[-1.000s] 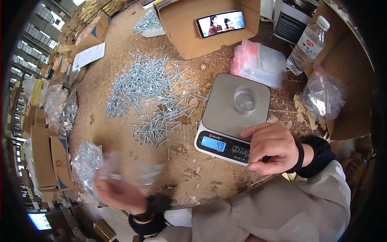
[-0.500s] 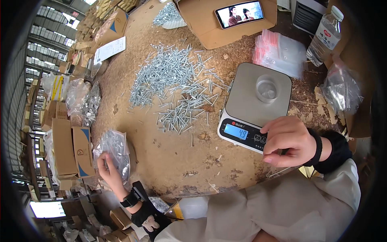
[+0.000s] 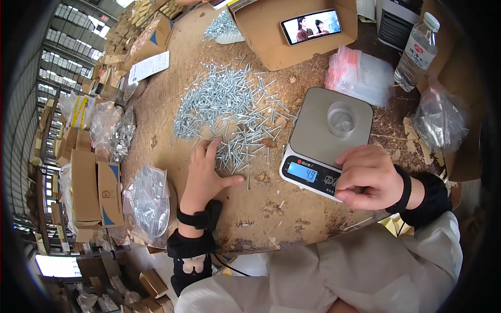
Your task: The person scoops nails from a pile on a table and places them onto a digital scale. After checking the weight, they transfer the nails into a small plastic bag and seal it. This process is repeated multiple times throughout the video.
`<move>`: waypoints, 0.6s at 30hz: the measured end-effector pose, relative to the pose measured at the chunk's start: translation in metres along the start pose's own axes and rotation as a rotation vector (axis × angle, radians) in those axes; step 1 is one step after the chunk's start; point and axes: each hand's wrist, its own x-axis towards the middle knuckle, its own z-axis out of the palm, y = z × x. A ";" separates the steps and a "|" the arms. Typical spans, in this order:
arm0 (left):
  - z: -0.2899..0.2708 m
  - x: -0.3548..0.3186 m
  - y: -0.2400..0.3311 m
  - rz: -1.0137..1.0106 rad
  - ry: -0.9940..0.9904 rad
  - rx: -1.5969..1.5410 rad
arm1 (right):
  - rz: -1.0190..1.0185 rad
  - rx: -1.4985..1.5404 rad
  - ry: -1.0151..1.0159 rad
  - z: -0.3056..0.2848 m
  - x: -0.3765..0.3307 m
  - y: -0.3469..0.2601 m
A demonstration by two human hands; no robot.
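My left hand (image 3: pixel 209 175) is open, fingers and thumb spread, over the near left edge of a loose pile of thin silver screws or nails (image 3: pixel 216 99). Nothing shows in its grasp. My right hand (image 3: pixel 369 178) is curled at the front right corner of a digital kitchen scale (image 3: pixel 313 122), partly covering its button panel. Whatever its fingers may hold is hidden. A small clear round cup (image 3: pixel 342 120) stands on the scale's metal plate, and the blue display is lit. To the left lies a clear plastic bag of silver pieces (image 3: pixel 148 203) on the table's edge.
Behind the scale lies a stack of red-edged clear zip bags (image 3: pixel 360 75), with a water bottle (image 3: pixel 417 52) beside it. A phone (image 3: pixel 311 27) leans in an open cardboard box (image 3: pixel 266 47) at the back. Cartons (image 3: pixel 86 188) stand left of the table (image 3: pixel 250 214).
My left hand has left the plastic bag and moved right and farther in, to the pile's edge. My right hand stays at the scale. The view has shifted slightly.
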 end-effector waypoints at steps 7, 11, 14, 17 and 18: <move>0.003 0.024 0.007 0.021 -0.060 -0.154 | -0.030 -0.013 -0.012 0.002 0.000 0.003; 0.009 0.024 0.020 0.060 -0.004 0.032 | -0.017 -0.026 -0.025 0.000 0.000 0.004; 0.010 0.023 0.024 0.013 -0.040 0.144 | -0.010 -0.041 -0.032 -0.002 0.001 0.004; 0.011 0.020 0.023 -0.002 -0.043 0.202 | 0.014 -0.050 -0.011 -0.003 0.003 0.006; 0.010 0.019 0.024 -0.008 -0.045 0.204 | 0.025 -0.054 0.001 -0.004 0.003 0.007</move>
